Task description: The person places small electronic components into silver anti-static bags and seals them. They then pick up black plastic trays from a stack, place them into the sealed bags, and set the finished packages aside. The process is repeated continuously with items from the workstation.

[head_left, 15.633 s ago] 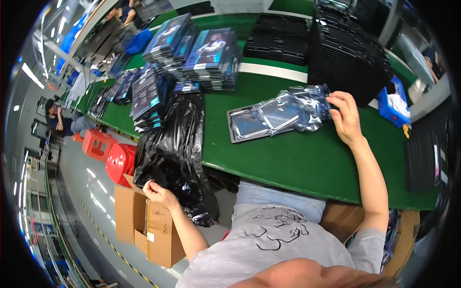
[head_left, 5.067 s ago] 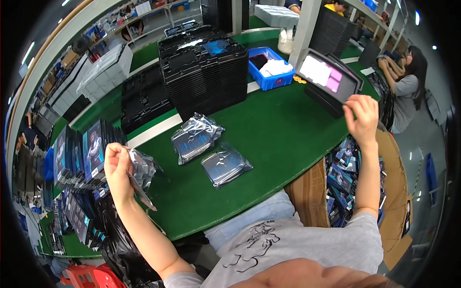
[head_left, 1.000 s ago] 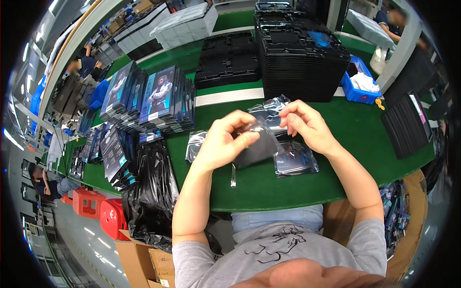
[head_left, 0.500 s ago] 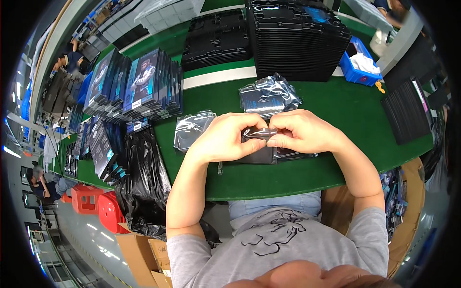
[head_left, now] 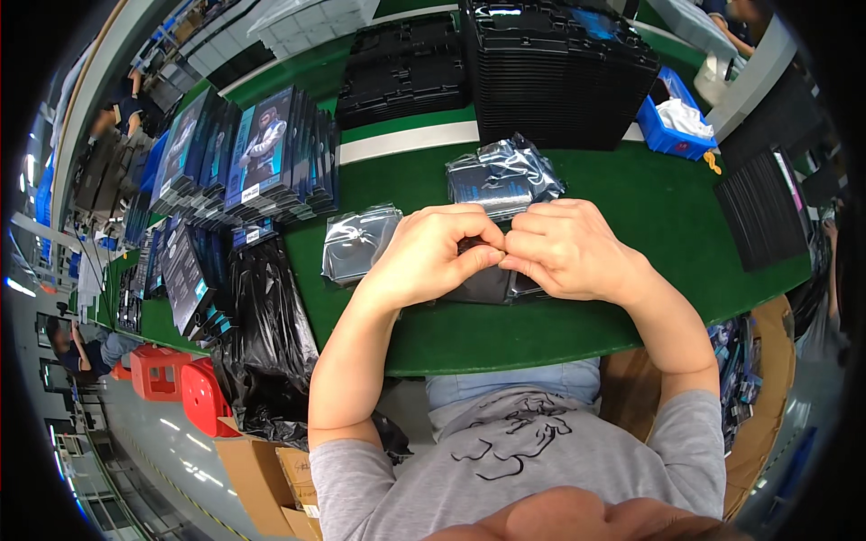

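Observation:
My left hand [head_left: 437, 252] and my right hand [head_left: 568, 250] meet in front of me over the table, thumbs and forefingers pinched together. Between them is the clear plastic wrapping of a dark flat package [head_left: 484, 287], mostly hidden under the fingers. Its lower part shows below my thumbs, lying on the green tabletop [head_left: 505, 341]. Just beyond my hands lies a pile of dark packages in shiny clear plastic [head_left: 501, 180]. Beside my left wrist is another plastic-wrapped flat package [head_left: 359, 243].
Printed dark-blue boxes [head_left: 262, 153] stand in rows at the left, above a black plastic bag [head_left: 266, 307]. Stacked black trays [head_left: 559, 86] rise at the back. A blue bin [head_left: 672, 122] holds white material. Dark flat pieces [head_left: 762, 216] stand at the right edge.
My right hand's fingers have curled in tighter against my left fingertips. Less of the plastic wrapping and the dark package shows now. Both hands stay over the same spot.

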`<move>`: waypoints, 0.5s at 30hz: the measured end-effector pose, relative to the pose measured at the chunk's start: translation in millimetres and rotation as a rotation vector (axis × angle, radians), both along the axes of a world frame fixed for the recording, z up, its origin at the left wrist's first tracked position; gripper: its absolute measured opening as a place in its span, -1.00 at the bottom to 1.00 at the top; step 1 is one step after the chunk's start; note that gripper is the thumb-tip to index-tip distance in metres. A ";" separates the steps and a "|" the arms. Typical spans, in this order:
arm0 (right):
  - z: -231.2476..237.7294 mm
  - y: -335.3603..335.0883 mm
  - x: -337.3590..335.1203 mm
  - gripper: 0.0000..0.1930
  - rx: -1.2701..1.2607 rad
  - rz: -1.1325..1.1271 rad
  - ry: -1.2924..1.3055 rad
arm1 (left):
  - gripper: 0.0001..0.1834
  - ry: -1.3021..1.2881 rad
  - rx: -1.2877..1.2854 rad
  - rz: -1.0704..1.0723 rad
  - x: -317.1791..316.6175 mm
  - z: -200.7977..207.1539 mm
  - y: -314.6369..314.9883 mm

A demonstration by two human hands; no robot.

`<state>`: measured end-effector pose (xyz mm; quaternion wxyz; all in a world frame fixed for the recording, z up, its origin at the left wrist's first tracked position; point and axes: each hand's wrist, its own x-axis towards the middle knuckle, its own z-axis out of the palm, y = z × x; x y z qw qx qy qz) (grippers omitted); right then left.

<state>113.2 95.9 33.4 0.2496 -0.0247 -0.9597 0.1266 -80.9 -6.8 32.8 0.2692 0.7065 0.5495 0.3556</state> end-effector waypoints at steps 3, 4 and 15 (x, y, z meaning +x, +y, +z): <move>-0.7 0.9 -0.6 -0.81 -0.016 0.003 0.034 | -0.89 -0.023 0.006 -0.001 0.2 -0.1 0.3; -1.4 1.3 -0.5 -0.82 -0.028 0.007 0.046 | -0.89 -0.028 0.013 -0.006 0.3 -0.9 0.2; -3.6 4.4 -1.6 -0.85 0.071 0.167 0.166 | -0.90 -0.194 0.072 -0.164 -4.4 -14.4 9.6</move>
